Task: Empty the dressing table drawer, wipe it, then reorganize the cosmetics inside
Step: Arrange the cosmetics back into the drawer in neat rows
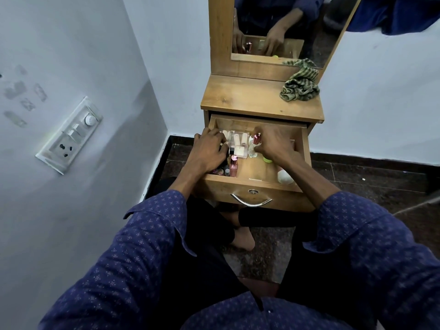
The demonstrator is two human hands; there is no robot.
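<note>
Cloth (300,85) on the tabletop (247,96), behind the open drawer (252,189) of bottles (233,165).

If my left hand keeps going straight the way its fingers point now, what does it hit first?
Probably the clear organizer tray of pale tubes: the left hand points right and slightly away across the drawer, with its fingertips already at the tray's left edge. Depth is hard to judge, so actual contact is uncertain.

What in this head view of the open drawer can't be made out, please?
- Head view: whatever the left hand touches is hidden beneath it.
- Head view: the right hand fingertips are curled out of sight; its grip is unclear.
- Head view: labels in the clear organizer are too small.
- Head view: the drawer back right corner lies behind that hand.
</note>
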